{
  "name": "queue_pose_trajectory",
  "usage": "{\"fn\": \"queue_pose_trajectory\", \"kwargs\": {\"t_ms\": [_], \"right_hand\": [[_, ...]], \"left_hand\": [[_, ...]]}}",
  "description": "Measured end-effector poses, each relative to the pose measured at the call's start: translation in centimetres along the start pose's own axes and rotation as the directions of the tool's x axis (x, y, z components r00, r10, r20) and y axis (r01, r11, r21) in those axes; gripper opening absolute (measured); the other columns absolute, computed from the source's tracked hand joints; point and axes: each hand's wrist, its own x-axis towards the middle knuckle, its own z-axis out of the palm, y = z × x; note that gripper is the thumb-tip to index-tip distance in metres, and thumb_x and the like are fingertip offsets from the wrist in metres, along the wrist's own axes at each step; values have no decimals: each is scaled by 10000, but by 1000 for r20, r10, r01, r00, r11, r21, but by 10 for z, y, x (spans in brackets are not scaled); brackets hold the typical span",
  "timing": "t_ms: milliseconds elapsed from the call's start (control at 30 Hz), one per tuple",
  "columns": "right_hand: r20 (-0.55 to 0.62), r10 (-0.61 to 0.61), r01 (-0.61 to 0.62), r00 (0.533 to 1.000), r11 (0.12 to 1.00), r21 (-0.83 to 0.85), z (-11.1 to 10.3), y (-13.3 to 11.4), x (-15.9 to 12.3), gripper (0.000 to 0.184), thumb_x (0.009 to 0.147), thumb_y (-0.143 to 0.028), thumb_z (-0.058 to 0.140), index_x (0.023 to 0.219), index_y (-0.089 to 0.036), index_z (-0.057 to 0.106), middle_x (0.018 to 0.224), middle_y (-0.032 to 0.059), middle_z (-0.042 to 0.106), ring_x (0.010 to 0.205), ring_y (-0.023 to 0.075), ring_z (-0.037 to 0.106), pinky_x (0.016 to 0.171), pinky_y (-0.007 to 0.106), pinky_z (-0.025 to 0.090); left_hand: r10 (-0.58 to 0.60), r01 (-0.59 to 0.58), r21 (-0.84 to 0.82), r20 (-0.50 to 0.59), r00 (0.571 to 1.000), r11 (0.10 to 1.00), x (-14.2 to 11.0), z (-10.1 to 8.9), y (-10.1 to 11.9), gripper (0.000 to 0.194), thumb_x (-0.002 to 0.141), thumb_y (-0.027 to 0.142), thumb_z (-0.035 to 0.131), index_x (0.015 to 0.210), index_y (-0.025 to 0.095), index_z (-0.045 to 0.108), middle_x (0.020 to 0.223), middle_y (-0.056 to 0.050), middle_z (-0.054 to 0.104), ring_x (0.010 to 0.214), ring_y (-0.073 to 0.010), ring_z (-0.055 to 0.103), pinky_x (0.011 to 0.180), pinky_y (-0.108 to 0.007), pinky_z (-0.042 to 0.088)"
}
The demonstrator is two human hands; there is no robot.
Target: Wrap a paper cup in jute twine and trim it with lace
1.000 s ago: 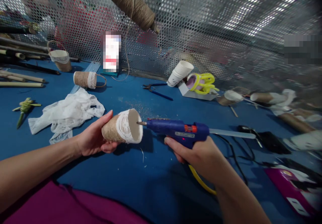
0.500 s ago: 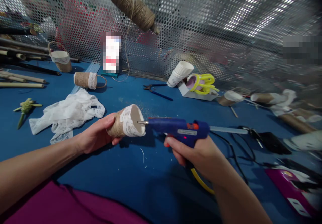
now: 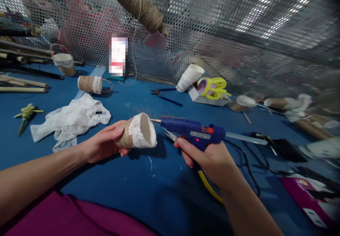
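My left hand (image 3: pixel 106 142) is closed around a paper cup (image 3: pixel 132 133) wrapped in brown twine, with white lace round its rim. The cup lies tilted sideways, its mouth facing right. In my right hand (image 3: pixel 202 158) is a blue glue gun (image 3: pixel 191 130) with an orange switch, a lit red light and a clear glue stick out of its back. Its metal nozzle is close to the upper edge of the cup's mouth; whether they touch I cannot tell. Scissors (image 3: pixel 170 136) with yellow handles also sit in or under my right hand, partly hidden by it.
White lace (image 3: pixel 77 117) lies crumpled at left, near a twine-wrapped basket (image 3: pixel 89 84). Pliers (image 3: pixel 167 96), stacked paper cups (image 3: pixel 190 77) and a yellow ribbon roll (image 3: pixel 212 87) stand toward the back. A twine spool (image 3: pixel 139 7) hangs on the mesh. Cables trail at right by a magenta power strip (image 3: pixel 305 197).
The glue gun has moved right and slightly up, its nozzle drawing back from inside the cup's mouth to its upper edge. The cup has shifted slightly right and turned. More of the scissors' blades shows.
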Motion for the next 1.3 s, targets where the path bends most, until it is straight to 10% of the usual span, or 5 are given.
{"fn": "queue_pose_trajectory", "kwargs": {"t_ms": [600, 833, 1300], "right_hand": [[0, 122, -120, 992, 977, -177, 0, 2, -2, 463, 712, -522, 547, 386, -209, 444, 401, 6, 501, 429, 134, 494, 494, 287, 425], [45, 14, -17, 999, 998, 69, 0, -2, -3, 313, 754, -449, 533, 578, -196, 584, 361, -42, 445, 361, 103, 392, 414, 258, 330], [22, -29, 27, 999, 996, 85, 1, 1, 0, 266, 764, -423, 552, 639, -193, 604, 377, -38, 472, 384, 108, 416, 425, 257, 339]], "left_hand": [[25, -23, -44, 41, 999, 999, 2, 3, 3, 332, 810, 411, 525, 1013, 153, 576, 756, -31, 595, 508, -66, 513, 480, -166, 401], [34, -31, 55, -56, 998, 998, 1, 0, 2, 435, 741, 372, 626, 1109, 175, 503, 847, -45, 572, 613, -100, 545, 523, -188, 422], [-68, 80, -72, 154, 986, 994, 0, 3, 2, 358, 791, 386, 543, 1054, 143, 555, 859, -92, 642, 546, -100, 587, 497, -181, 456]]}}
